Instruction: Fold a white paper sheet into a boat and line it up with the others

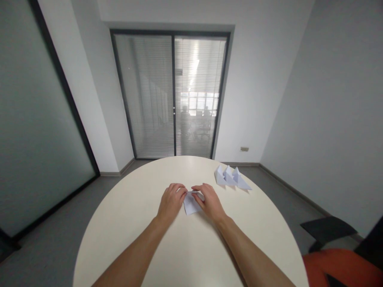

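Between my hands, near the middle of the table, is a small white sheet of folded paper (191, 205). My left hand (172, 198) pinches its upper left corner with thumb and fingers. At the upper right edge, my right hand (209, 199) grips the same paper between thumb and index finger. Part of the paper is hidden behind the right fingers. Farther back on the right stand several white folded paper pieces (229, 176) in a row, with pointed tops, apart from both hands.
All of this rests on a round cream table (125, 223). An office chair with an orange seat (341, 267) and a black armrest (329, 229) stands close to the table's right side. Beyond the far edge is a glass partition with blinds (149, 99).
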The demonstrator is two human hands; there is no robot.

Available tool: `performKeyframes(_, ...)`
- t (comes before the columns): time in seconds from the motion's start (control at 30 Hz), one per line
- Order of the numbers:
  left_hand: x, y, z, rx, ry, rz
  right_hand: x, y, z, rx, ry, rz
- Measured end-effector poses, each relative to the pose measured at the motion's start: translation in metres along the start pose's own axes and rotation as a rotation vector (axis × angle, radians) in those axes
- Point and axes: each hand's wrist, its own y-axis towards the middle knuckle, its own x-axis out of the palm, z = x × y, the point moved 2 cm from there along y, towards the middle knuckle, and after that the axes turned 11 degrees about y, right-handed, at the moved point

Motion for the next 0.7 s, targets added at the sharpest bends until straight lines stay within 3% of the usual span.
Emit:
performKeyframes(0.13,0.003,-0.001,-0.001,-0.024,-0.029,0.013,-0.001,-0.001,0.004,0.069,0.043,0.044)
performKeyframes(0.37,0.004,-0.004,-0.005,-0.077,-0.09,0.109,-0.003,-0.003,0.021,0.217,0.148,0.313)
performKeyframes(0.53,0.005,-0.004,-0.007,-0.088,-0.197,0.118,0.005,-0.008,0.038,0.469,0.419,0.226)
performKeyframes(0.7,0.011,-0.004,-0.012,-0.21,-0.357,0.043,0.007,-0.009,0.045,0.494,0.462,0.121)
